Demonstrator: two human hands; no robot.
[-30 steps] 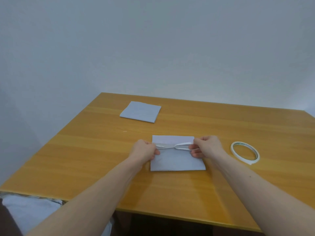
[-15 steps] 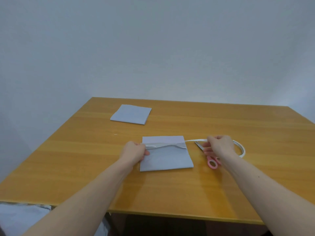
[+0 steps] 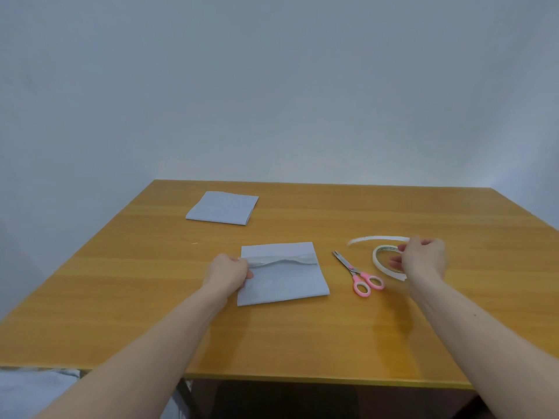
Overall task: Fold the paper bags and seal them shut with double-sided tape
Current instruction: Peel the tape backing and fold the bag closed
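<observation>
A person worked midway through sealing a paper bag (image 3: pixel 282 275) that lay flat near the middle of the tabletop (image 3: pixel 302 334), a little toward its near edge. The left hand (image 3: pixel 227 273) pinched the bag's left edge at the fold line, fingers curled onto the paper, where a glossy, slightly rippled strip of tape (image 3: pixel 282 260) ran across the bag's width below the top flap. The right hand (image 3: pixel 423 257), raised well apart from the bag toward the right edge of the tabletop, pinched one end of a loose white backing strip (image 3: pixel 378 239) that trailed in the air to the left; it appeared to be the liner peeled off the tape, though blur made that uncertain. The tape roll (image 3: pixel 381 261) sat on the tabletop partly behind that hand, and pink-handled scissors (image 3: pixel 358 275) lay between the roll and the bag, untouched. A second paper bag (image 3: pixel 223 208) rested near the far left corner, lying flat and looking already folded; whether it was sealed could not be told. Judged from the scene, the tape had been laid and exposed on the near bag, and what remained was to drop the liner, fold the flap down over the adhesive and press it shut.
</observation>
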